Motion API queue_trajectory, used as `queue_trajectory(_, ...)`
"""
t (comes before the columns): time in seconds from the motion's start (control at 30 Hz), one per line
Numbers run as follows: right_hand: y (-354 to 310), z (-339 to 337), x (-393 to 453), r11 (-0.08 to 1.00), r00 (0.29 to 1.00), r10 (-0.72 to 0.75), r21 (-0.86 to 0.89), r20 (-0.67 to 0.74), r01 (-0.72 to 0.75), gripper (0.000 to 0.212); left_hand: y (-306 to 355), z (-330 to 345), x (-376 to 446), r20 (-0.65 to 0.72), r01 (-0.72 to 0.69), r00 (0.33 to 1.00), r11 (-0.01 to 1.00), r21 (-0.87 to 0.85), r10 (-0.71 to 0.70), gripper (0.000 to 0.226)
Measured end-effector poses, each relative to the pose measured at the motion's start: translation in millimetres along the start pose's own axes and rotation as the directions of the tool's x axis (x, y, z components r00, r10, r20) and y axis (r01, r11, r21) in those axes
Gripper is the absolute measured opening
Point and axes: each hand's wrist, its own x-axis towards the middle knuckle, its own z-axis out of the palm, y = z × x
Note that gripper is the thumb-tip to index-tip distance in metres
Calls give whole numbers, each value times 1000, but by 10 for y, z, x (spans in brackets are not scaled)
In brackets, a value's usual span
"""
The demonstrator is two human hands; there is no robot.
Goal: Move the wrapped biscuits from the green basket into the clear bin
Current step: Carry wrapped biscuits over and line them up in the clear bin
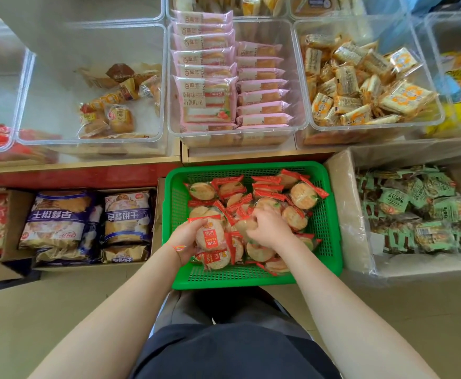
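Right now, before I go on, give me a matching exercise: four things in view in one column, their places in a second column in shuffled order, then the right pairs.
Things:
1. left hand
2. pink-wrapped cakes
3. green-wrapped snacks
4. blue biscuit bags

Places:
A. cardboard box left of the green basket
B. gripping a stack of wrapped biscuits in the basket
C. lined box right of the basket
D. clear bin on the shelf above the basket

Pairs: 1-B, 2-D, 3-C, 4-A
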Motion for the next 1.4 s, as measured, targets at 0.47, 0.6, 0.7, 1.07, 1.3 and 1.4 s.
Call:
queue_trajectory(0.47,-698,-400,-232,806,959,-84,548,-271,225,22,606,47,-505,274,-137,950,988,-73,152,42)
queue_trajectory(0.6,-841,-523,-253,487,983,78,867,-163,106,39,750,-200,-608,198,-212,954,974,-79,224,35)
queue_trajectory(0.7,-1033,-587,-286,-16,999,30,999,-38,39,33,873,-467,-621,102,-225,965,964,-140,240,37)
queue_trajectory(1.07,-2969,-26,55,-271,969,-226,962,-100,36,33,1809,-2534,-681,256,-369,887,923,-111,385,32)
queue_trajectory(1.3,-4861,224,478,-176,976,-209,984,-53,15,58,2772,-4269,-770,238,-447,837,866,-222,493,19)
queue_trajectory(1.4,-5399,114,648,-177,987,-153,984,-54,27,51,3142,-4708,-792,154,-497,830,836,-234,536,22)
